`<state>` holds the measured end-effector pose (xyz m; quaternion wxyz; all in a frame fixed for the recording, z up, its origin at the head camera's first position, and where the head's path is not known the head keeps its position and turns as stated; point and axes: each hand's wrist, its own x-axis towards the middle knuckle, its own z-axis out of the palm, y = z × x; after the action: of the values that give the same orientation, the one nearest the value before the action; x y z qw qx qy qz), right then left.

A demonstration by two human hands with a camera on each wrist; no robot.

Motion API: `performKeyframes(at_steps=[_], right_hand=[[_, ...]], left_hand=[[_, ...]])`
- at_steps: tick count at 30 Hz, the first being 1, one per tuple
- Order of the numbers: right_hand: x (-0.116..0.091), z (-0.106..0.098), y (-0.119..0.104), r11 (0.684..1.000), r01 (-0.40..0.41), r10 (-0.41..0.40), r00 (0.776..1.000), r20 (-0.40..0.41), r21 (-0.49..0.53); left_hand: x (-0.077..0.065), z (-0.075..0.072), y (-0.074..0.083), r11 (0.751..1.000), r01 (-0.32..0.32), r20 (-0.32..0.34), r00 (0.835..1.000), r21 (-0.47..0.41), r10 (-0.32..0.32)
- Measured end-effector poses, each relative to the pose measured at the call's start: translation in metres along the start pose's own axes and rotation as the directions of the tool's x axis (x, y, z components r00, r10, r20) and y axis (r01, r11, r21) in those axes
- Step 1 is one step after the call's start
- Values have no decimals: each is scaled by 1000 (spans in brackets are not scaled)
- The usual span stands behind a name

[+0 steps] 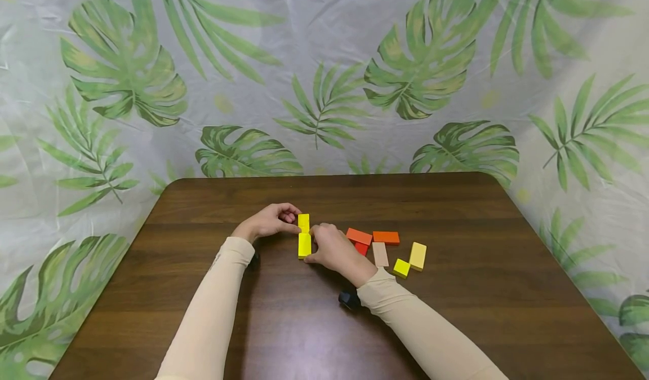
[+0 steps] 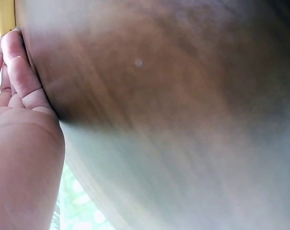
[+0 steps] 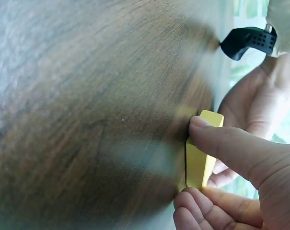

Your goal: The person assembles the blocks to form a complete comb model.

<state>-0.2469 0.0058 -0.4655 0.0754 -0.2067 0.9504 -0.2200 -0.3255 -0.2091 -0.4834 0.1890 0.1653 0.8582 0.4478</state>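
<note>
Two bright yellow blocks stand end to end in the head view, a far one [image 1: 304, 221] and a near one [image 1: 304, 246]. From the left side, my left hand [image 1: 270, 221] pinches the far block, thumb by its near end and forefinger by its far end. My right hand [image 1: 336, 248] reaches in from the right and grips the near block between thumb and fingers. The right wrist view shows that yellow block [image 3: 197, 160] between the thumb and fingertips, with the left hand behind. Only an edge of yellow block [image 2: 5, 17] shows beyond the left fingers.
Right of my right hand lie an orange-red block [image 1: 359, 235] over a red one [image 1: 361, 248], an orange block [image 1: 386, 238], a pale pinkish block [image 1: 380, 254], a small yellow block [image 1: 401, 268] and a light yellow block [image 1: 418, 256]. A leaf-print curtain [image 1: 324, 47] hangs behind the brown table [image 1: 284, 335].
</note>
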Motion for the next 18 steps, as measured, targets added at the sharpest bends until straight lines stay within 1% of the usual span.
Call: performKeyframes(at_steps=[5, 12, 18], right_hand=[[0, 0, 0, 1000, 3, -3, 1000, -5, -9], [-1, 0, 0, 1000, 14, -15, 1000, -17, -11], [-1, 2, 1, 1000, 25, -26, 999, -35, -13]], left_hand=[[-1, 0, 1, 1000, 14, -3, 1000, 17, -14], [-2, 1, 2, 1000, 14, -2, 1000, -2, -14], [-2, 2, 3, 1000, 23, -3, 1000, 2, -23]])
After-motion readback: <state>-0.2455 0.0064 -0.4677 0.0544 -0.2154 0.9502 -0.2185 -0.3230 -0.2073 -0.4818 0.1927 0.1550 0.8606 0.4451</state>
